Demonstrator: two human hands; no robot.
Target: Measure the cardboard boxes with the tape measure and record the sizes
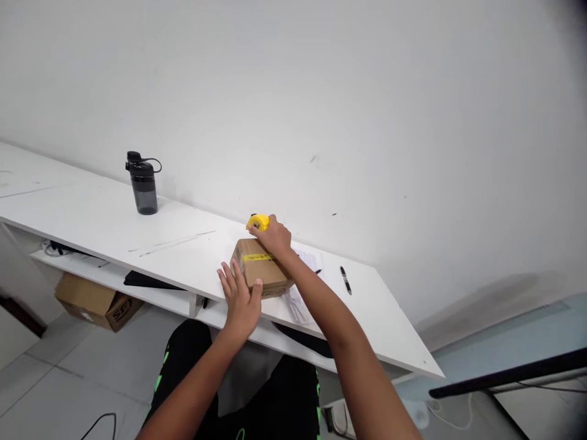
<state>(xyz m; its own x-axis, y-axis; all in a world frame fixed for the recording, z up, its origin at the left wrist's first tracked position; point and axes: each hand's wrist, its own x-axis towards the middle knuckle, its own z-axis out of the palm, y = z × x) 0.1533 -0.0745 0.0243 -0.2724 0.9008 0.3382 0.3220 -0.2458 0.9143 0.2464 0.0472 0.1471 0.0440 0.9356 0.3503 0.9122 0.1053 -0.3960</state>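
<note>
A small brown cardboard box (263, 272) rests on the white desk (192, 235), with a yellow strip with dark marks (257, 257) across its top. My left hand (241, 299) lies against the box's near left corner, fingers spread and thumb on the front side. Just beyond the box, my right hand (276, 236) is closed around a yellow tape measure (259, 222). Whether the yellow strip is the tape's blade or stuck to the box, I cannot tell. My right forearm covers part of the box's right side.
Papers (300, 305) lie partly under my right arm, with a black pen (345, 280) to their right. A dark shaker bottle (145, 189) stands at the left near the wall (293, 110). Below the desk are a shelf (160, 297) and a larger cardboard box (96, 300).
</note>
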